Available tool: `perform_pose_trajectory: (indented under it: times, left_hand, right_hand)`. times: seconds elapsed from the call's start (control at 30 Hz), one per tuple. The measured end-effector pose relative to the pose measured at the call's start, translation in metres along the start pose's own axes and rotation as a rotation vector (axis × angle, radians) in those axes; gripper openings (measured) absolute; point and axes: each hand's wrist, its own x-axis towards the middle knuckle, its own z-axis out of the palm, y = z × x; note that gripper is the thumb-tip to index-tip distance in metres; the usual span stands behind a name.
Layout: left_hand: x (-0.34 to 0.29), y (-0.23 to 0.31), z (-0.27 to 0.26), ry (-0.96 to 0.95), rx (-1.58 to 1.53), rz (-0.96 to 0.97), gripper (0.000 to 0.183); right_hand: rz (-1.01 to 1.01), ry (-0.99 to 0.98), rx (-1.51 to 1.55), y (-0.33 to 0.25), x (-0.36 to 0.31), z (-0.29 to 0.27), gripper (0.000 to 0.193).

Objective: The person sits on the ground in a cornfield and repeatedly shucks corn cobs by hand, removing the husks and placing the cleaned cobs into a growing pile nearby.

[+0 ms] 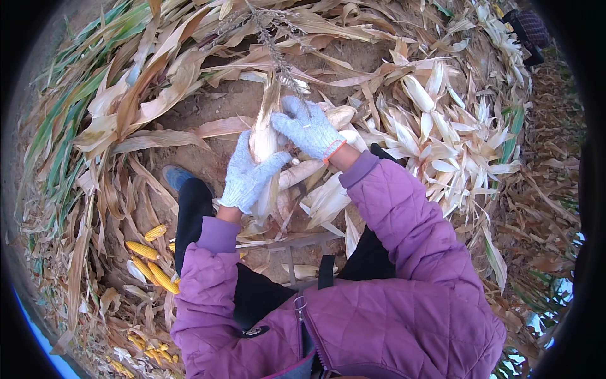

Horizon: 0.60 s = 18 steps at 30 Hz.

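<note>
An ear of corn [263, 140] in its pale, dry husk stands nearly upright between my gloved hands, its brownish husk tip pointing away from me. My left hand [247, 175], in a whitish knit glove, wraps round its lower part. Against the upper right side of the ear, my right hand [307, 128] presses with its fingers curled on the husk; its glove has an orange cuff. The fingertips of both hands are partly hidden. Just beyond and right of them lie more husked ears [341, 116], and a loose husk [327, 201] spreads below.
Bare yellow corn cobs [144, 251] lie on the ground left of my leg, with a second group [151, 352] at lower left. A pile of pale husks [445, 136] covers the right side. Dry stalks and leaves [120, 114] curve round the left and far side. A dark checked object [532, 30] sits at upper right.
</note>
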Motion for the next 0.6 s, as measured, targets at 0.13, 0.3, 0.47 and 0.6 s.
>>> perform_pose_trajectory:
  times: [0.13,0.3,0.47,0.6]
  left_hand:
    - [-0.001,0.002,-0.002,-0.023,-0.021,0.007,0.063]
    - [0.0,-0.014,-0.007,-0.046,0.233,0.073,0.054]
    - [0.004,-0.015,-0.008,-0.035,0.331,0.245,0.06]
    - [-0.005,-0.018,-0.01,-0.065,-0.095,0.113,0.06]
  right_hand:
    - [-0.297,0.13,-0.132,0.018,0.004,0.008,0.037]
    - [-0.205,0.056,-0.192,0.039,0.009,0.024,0.027]
    - [0.055,0.117,0.744,0.073,0.026,0.061,0.022]
    - [-0.064,0.171,0.714,0.034,0.017,0.055,0.019]
